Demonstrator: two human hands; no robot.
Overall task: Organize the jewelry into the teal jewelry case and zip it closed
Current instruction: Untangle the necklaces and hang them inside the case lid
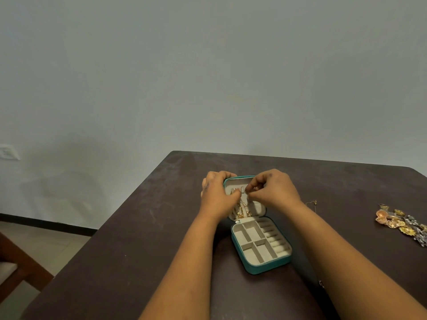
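Teal case (261,241) lies open on the dark matte worktop (143,239), its pale felt tray of square slots just below both hands. Left hand (217,197) curls round the lid's edge; right hand (272,190) pinches a thin gold chain (241,210) draped down the lid. Gold and silver trinkets (402,225) sit heaped well right.

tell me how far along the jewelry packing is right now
Early on. Done: the teal case lies open and a gold chain already hangs in its lid. In hand: the left hand steadies the lid while the right hand pinches something small at the lid's hooks. Left: the tray compartments look empty, a jewelry pile and a thin chain wait on the table, and zipping remains.
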